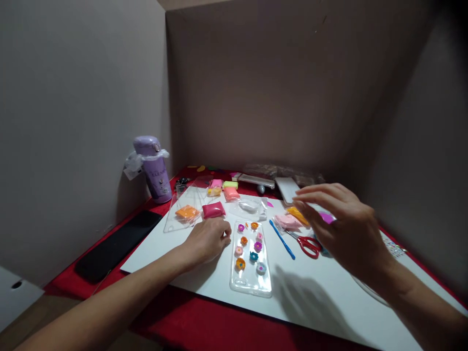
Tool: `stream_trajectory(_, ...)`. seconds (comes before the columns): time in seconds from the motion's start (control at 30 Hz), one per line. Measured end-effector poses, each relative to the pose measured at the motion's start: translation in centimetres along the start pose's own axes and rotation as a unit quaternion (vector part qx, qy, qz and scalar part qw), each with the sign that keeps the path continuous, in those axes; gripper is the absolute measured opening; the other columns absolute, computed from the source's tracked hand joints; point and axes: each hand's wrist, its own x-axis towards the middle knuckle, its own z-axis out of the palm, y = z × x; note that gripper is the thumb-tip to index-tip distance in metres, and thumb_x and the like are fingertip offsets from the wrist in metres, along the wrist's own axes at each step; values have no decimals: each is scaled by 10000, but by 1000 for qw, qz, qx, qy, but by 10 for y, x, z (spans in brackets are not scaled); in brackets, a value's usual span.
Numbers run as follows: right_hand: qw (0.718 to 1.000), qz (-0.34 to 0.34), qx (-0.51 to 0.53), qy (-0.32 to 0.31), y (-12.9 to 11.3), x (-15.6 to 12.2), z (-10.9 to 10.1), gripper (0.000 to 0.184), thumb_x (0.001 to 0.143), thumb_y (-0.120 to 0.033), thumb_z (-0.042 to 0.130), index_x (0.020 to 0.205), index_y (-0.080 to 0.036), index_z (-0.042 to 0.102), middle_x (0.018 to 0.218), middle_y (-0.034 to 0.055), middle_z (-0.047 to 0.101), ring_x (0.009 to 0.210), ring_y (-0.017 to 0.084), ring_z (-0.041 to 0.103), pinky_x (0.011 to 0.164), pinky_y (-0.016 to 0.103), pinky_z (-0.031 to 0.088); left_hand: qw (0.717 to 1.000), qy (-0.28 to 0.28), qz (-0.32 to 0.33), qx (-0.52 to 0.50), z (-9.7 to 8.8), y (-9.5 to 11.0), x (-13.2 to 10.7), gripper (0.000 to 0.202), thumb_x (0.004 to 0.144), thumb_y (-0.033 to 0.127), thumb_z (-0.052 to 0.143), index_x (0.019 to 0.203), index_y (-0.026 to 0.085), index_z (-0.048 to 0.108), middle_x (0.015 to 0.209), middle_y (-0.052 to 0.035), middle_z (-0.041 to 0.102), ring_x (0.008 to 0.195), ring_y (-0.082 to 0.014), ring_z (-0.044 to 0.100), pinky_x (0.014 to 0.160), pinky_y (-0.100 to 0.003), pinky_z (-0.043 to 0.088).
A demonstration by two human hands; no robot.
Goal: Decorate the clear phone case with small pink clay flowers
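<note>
Overall, plain gray-brown walls (256,92) box in a table spread with red cloth (204,319), on which a large white board (157,246) lies flat. Two bare hands reach in over the board. The left hand (209,241) is low, just left of a clear phone case, its fingers curled in and narrow; whether something small is held there cannot be told. The right hand (334,222) is raised above the right part of the board, fingers stretched leftward with a slim space near the tips; again, whether they hold anything cannot be told. At far left, a black phone (117,246) lies on the cloth, and beyond it stands a purple bottle (155,173). A clear sheet (171,222) rests on the board's far left part. The clear phone case (252,286) lies flat near the middle, between the hands. To its right are red-handled scissors (309,247), partly behind the right hand, and a slim blue stick (281,239). Just beyond the left hand is a dark pink packet (214,210), with an orange packet (187,213) to its left on the sheet. Smallest are the flowers (253,256) scattered over the case, in orange, purple, pink, teal and pale blue.
</note>
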Motion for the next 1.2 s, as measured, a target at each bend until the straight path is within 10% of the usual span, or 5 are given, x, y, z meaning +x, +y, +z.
stream_trajectory(0.2, 992, 59, 91, -65, -11, -32, 17, 116, 911, -245, 560, 862, -211, 660, 880, 75, 678, 887, 248, 610, 772, 407, 468, 983, -7, -30, -181, -13, 14, 4, 83, 780, 214, 567, 716, 166, 542, 708, -31, 575, 643, -155, 527, 560, -256, 390)
stream_trajectory(0.4, 968, 115, 189, -122, -38, -42, 21, 117, 920, -233, 551, 848, -218, 643, 853, 32, 671, 831, 209, 596, 758, 370, 445, 896, -107, -26, -431, -8, 49, 4, 294, 798, 430, 588, 769, 148, 508, 698, -42, 608, 523, -105, 534, 513, -253, 434)
stream_trajectory(0.57, 951, 175, 232, -102, -48, -48, 25, 108, 918, -228, 565, 835, -218, 634, 802, 4, 662, 756, 174, 586, 691, 323, 452, 843, -73, -25, -533, 6, 48, 9, 326, 673, 353, 746, 832, 126, 573, 715, -23, 608, 564, -102, 554, 544, -242, 430)
stream_trajectory(0.8, 994, -15, 110, -11, -35, -63, 41, 143, 848, -62, 598, 942, -163, 638, 868, 67, 678, 855, 218, 595, 767, 391, 450, 826, -9, -23, -563, 5, 27, 6, 240, 687, 280, 775, 723, 112, 607, 620, 25, 550, 514, -51, 460, 530, -203, 363)
stream_trajectory(1.2, 992, -51, 117, -3, -40, -63, 34, 184, 822, -19, 615, 949, -151, 640, 833, 71, 685, 803, 211, 602, 719, 390, 440, 826, -7, -8, -563, 9, 26, 1, 239, 787, 323, 705, 807, 85, 695, 544, 29, 517, 479, -45, 414, 490, -188, 300)
